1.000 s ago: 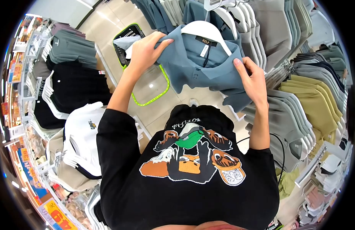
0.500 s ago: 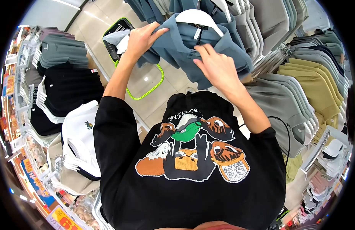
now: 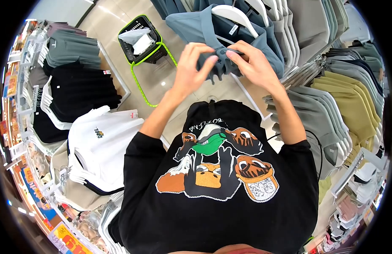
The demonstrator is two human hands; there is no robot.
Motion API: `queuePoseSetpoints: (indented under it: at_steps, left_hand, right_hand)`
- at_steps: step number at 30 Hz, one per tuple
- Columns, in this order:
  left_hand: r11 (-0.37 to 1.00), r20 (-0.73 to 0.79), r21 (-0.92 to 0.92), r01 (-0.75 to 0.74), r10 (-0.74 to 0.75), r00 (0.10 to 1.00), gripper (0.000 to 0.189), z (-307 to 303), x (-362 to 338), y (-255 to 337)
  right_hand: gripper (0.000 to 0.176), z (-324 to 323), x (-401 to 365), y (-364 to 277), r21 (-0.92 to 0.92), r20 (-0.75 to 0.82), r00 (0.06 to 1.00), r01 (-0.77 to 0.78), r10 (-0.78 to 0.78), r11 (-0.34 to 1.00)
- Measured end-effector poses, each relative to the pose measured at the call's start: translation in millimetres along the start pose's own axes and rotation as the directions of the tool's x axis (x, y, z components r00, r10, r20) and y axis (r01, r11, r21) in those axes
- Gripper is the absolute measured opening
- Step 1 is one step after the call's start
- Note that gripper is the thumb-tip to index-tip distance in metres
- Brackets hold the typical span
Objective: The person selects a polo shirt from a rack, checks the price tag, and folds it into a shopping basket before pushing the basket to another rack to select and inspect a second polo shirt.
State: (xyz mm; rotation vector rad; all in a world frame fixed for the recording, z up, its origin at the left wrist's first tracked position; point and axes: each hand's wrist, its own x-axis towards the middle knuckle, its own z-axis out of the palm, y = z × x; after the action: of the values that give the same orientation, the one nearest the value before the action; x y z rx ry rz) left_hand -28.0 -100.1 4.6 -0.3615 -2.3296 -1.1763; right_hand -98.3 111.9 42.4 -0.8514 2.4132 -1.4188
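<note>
Tiled floor (image 3: 115,25) under black basket (image 3: 158,56); grey shirts (image 3: 304,29) near held blue shirt (image 3: 194,29).

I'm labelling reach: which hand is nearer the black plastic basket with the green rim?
Left. The left hand is right of the basket in view; the right hand is farther right. Both hold the blue-grey collared shirt.

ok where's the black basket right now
In the head view, the black basket stands on the floor at upper left, left of the blue-grey polo shirt, beyond the left hand.
</note>
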Motion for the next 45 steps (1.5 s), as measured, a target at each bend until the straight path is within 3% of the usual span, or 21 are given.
queuePoseSetpoints:
  at_steps: [2,5,7,8,10,15,17,20,23,25,34,41,43,45]
  left_hand:
    - [0.978,0.008,-0.178,0.106,-0.106,0.994,0.025,9.3,0.2,18.0]
    - [0.948,0.043,-0.238,0.213,-0.209,0.977,0.025,13.9,-3.1,17.0]
    - [0.849,0.163,-0.387,0.361,-0.322,0.933,0.024,11.6,-1.2,22.6]
    - [0.848,0.165,-0.387,0.362,-0.323,0.932,0.024,10.9,-0.8,23.1]
    - [0.690,0.259,-0.537,0.485,-0.413,0.873,0.023,8.0,-0.9,23.3]
    - [0.734,0.278,-0.453,0.506,-0.423,0.862,0.020,4.3,0.4,24.8]
    - [0.746,0.287,-0.426,0.512,-0.425,0.858,0.020,4.7,-0.6,23.9]
    - [0.788,0.245,-0.381,0.483,-0.418,0.875,0.019,7.8,-1.8,24.7]
    - [0.814,0.193,-0.341,0.470,-0.429,0.882,0.019,12.7,-2.7,25.9]
    - [0.880,0.097,-0.218,0.421,-0.410,0.907,0.022,16.6,-4.8,24.4]
    - [0.857,0.109,-0.005,0.516,-0.512,0.852,0.027,20.0,-9.0,22.3]
    - [0.855,0.082,-0.053,0.516,-0.512,0.855,0.029,17.0,-9.2,23.8]
    - [0.730,0.159,-0.340,0.592,-0.576,0.802,0.026,14.8,-8.4,24.8]
    - [0.655,0.183,-0.434,0.619,-0.608,0.772,0.024,14.2,-5.9,27.9]
  right_hand:
    - [0.028,-1.2,1.1,0.7,0.113,0.101,0.995,-0.032,0.020,0.993]
    - [0.026,-3.2,-0.4,-7.0,0.119,0.122,0.992,-0.034,0.019,0.992]
    - [0.025,-2.8,-0.4,-6.6,0.097,0.098,0.995,-0.003,-0.006,0.995]
    - [0.024,-2.3,-1.1,-6.2,0.074,0.076,0.997,0.026,-0.032,0.997]
    - [0.023,-4.5,-2.4,-11.0,0.055,0.064,0.998,0.022,-0.026,0.998]
    - [0.021,-9.4,-7.5,-25.2,-0.126,-0.006,0.999,0.053,-0.054,0.991]
    - [0.020,-9.9,-8.2,-25.3,-0.305,0.030,0.983,0.180,-0.180,0.935]
    - [0.020,-3.1,-7.3,-22.9,-0.428,0.014,0.967,0.237,-0.256,0.872]
    - [0.019,-2.6,-4.1,-26.4,-0.510,0.040,0.951,0.283,-0.306,0.812]
    - [0.019,1.6,-2.0,-27.2,-0.542,0.047,0.945,0.296,-0.323,0.787]
    - [0.024,21.4,-1.8,-8.6,-0.701,0.085,0.892,0.370,-0.444,0.609]
    - [0.021,15.6,-2.0,-0.3,-0.649,0.023,0.841,0.424,-0.540,0.632]
    - [0.021,10.0,-3.0,-1.1,-0.624,0.016,0.830,0.444,-0.558,0.643]
    - [0.022,6.8,-3.5,-2.3,-0.598,0.009,0.816,0.468,-0.578,0.651]
